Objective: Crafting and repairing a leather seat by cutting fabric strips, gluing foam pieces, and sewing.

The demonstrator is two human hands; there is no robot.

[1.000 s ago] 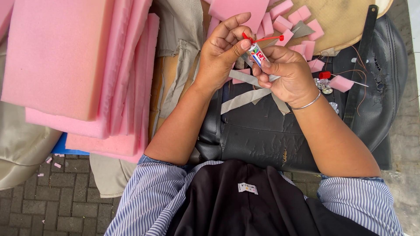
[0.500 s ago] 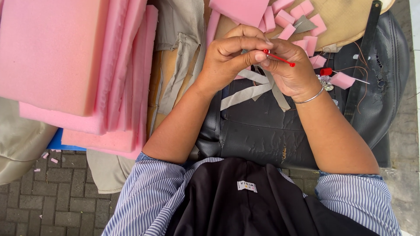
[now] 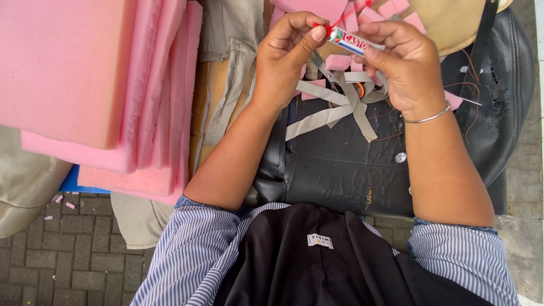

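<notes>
— What are my hands doing up there?

— I see both raised over the black seat cover (image 3: pixel 362 170), forearms coming up from the striped sleeves (image 3: pixel 198 249) and angling in toward each other. My right hand (image 3: pixel 405 65) is curled, knuckles toward the camera, with thumb and fingers clamped round the back end of a small glue tube (image 3: pixel 354 41). There's a thin metal bangle (image 3: pixel 428 118) on that wrist.

— And the left?

— My left hand (image 3: pixel 289 59) is bent at the wrist, its fingertips pinched together on the red tip (image 3: pixel 327 28) at the tube's front end.

— Which way does the tube run?

— Its long axis lies nearly level, a little tilted: the red tip sits higher and points toward my left hand, the body slopes down into my right grip. A thin red strand runs up and away from the tip.

— What lies around the grip?

— Just under it, grey strips (image 3: pixel 334 107) and small pink foam scraps (image 3: pixel 340 61) lie on the cover. Well off to the left of the grip is a stack of pink foam sheets (image 3: pixel 85 73).
</notes>
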